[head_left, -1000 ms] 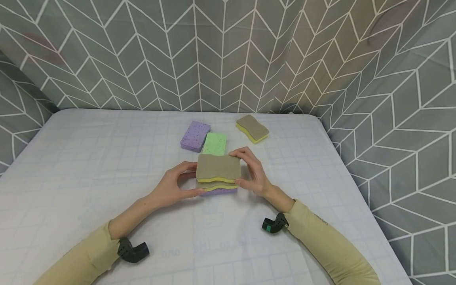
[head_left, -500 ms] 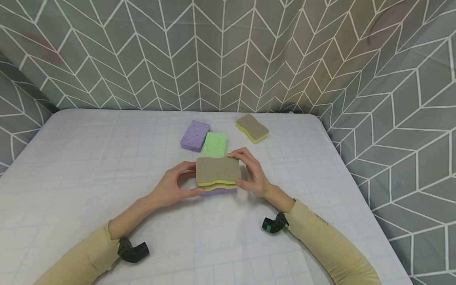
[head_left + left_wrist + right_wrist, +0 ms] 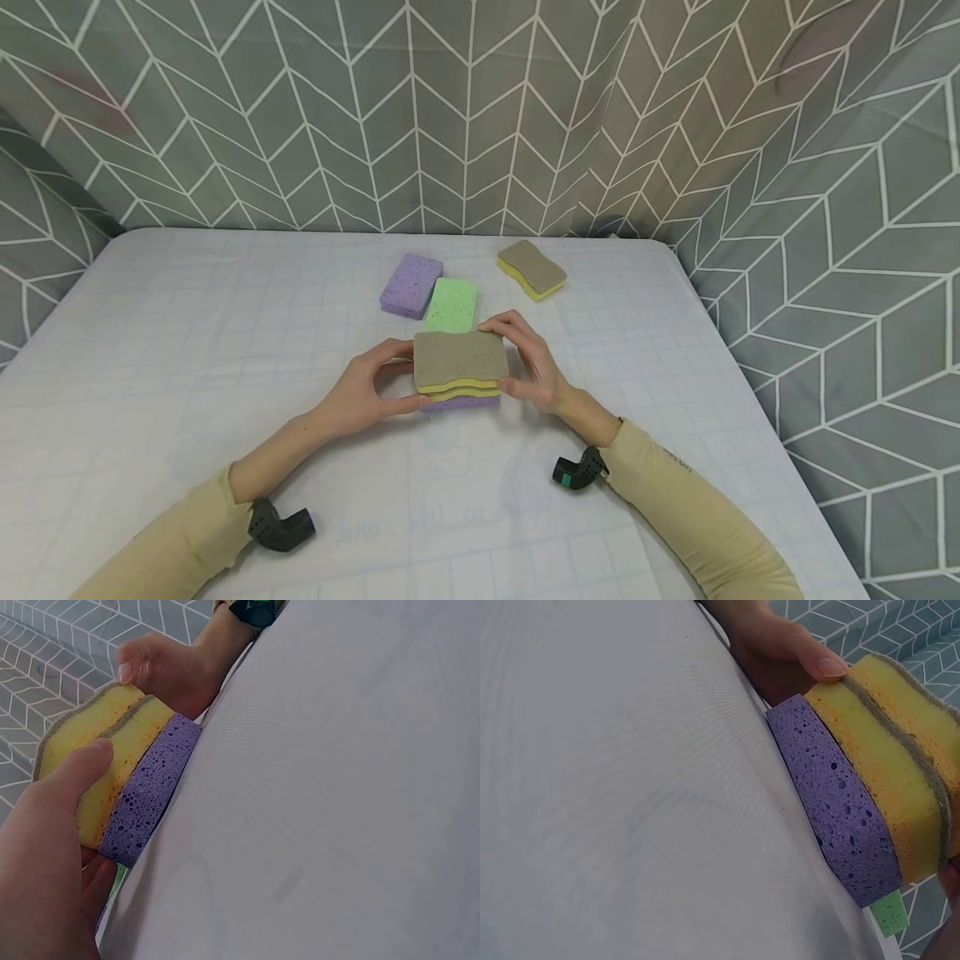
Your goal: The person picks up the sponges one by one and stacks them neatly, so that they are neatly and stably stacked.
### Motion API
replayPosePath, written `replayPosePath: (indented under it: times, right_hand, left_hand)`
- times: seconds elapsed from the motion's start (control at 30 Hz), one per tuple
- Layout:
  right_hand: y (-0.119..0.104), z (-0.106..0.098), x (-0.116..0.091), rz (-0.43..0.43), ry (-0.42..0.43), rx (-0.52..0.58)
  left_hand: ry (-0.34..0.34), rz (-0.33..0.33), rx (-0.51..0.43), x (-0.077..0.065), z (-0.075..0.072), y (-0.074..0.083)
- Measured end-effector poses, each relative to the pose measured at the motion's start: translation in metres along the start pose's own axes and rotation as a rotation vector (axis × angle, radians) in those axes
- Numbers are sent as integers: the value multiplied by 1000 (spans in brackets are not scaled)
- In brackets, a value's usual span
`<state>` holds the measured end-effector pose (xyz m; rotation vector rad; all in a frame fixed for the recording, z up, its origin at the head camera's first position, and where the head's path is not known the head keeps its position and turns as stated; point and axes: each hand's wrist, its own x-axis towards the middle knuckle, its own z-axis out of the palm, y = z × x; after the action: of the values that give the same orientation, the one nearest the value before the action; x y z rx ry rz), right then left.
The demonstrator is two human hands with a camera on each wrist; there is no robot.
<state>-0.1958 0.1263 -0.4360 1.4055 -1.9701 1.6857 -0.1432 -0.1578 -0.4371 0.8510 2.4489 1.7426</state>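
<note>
Three sponges form a stack at the middle of the table. At its bottom lies a purple sponge [image 3: 154, 791], and over that a lower yellow scrub sponge [image 3: 881, 765] with a grey-brown scouring side. An upper yellow scrub sponge [image 3: 461, 358], scouring side up, rests on top. My left hand [image 3: 362, 390] holds the stack's left end, thumb in front on the lower scrub sponge and fingers behind. My right hand [image 3: 536, 367] pinches the upper scrub sponge at its right end, thumb in front and fingertips at the back edge. The hands partly hide both ends.
Just behind the stack lies a green sponge [image 3: 452, 304], touching a second purple sponge [image 3: 411, 286] on its left. Another yellow scrub sponge [image 3: 531, 270] lies at the back right. A patterned curtain [image 3: 442, 117] hangs behind the white table [image 3: 225, 317].
The right hand has lowered the upper scrub sponge slightly, closing the gap above the lower one. The left hand has stayed in place. Little differs over the last half second.
</note>
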Motion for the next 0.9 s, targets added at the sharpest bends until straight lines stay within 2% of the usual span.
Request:
replayPosePath:
  times: [0.6, 0.9]
  right_hand:
    - [-5, -1, 1, 52, -18, -61]
    - [-4, -1, 0, 27, -24, -88]
  left_hand:
    - [1, -22, -24, 0, -1, 5]
    - [42, 16, -41, 0, -2, 5]
